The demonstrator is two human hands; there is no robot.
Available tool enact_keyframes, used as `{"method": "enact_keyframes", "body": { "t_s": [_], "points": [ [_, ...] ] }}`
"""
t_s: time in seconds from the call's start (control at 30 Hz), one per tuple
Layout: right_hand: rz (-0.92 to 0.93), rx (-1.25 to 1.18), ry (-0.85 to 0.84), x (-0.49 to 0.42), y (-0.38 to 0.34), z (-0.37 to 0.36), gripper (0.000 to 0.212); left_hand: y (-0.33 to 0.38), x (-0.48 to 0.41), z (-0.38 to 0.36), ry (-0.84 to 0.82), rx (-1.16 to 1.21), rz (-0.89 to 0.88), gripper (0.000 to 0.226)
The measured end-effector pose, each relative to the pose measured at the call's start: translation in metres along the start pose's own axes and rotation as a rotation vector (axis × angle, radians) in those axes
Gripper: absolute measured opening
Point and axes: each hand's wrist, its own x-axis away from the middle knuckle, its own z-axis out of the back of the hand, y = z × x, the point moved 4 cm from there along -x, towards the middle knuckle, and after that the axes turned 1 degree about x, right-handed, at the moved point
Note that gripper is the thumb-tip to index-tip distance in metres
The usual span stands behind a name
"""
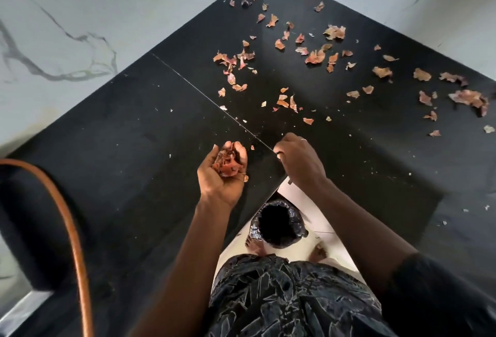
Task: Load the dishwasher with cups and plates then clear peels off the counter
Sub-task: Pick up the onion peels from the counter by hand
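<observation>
Left hand [218,185] cupping peels [228,166], counter corner [259,182] (bin [279,222] below)

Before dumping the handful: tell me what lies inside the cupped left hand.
A heap of dry reddish-brown papery peels fills the cupped left hand; anything beneath is covered.

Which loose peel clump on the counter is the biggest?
The crumpled clump at the far right of the counter, near the wall; it spans more than any other scattered flake.
</observation>
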Motion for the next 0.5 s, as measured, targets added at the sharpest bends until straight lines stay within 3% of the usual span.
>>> {"method": "enact_keyframes", "body": {
  "t_s": [0.23,0.5],
  "points": [
    [0.011,-0.027,0.038,-0.029,-0.029,0.006,0.023,0.029,0.009,0.019,0.028,-0.02,-0.064,0.026],
    [0.232,0.124,-0.085,-0.029,-0.065,-0.018,0.017,0.047,0.016,0.029,0.041,0.003,-0.121,0.027]
  ]
}}
